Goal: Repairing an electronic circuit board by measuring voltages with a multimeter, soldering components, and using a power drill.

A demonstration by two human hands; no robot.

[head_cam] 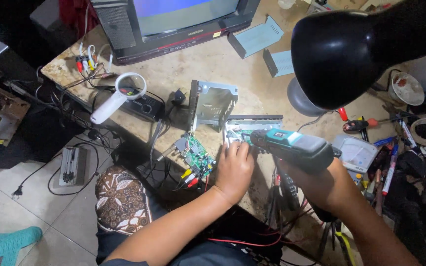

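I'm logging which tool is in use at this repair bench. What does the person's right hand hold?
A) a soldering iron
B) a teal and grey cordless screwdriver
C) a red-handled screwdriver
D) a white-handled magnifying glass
B: the right hand grips a teal and grey cordless screwdriver pointed at the small metal-cased device, while the magnifying glass lies untouched on the table.

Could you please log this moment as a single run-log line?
right hand: grips drill | left hand: on board | drill tip: at board | bench: cluttered
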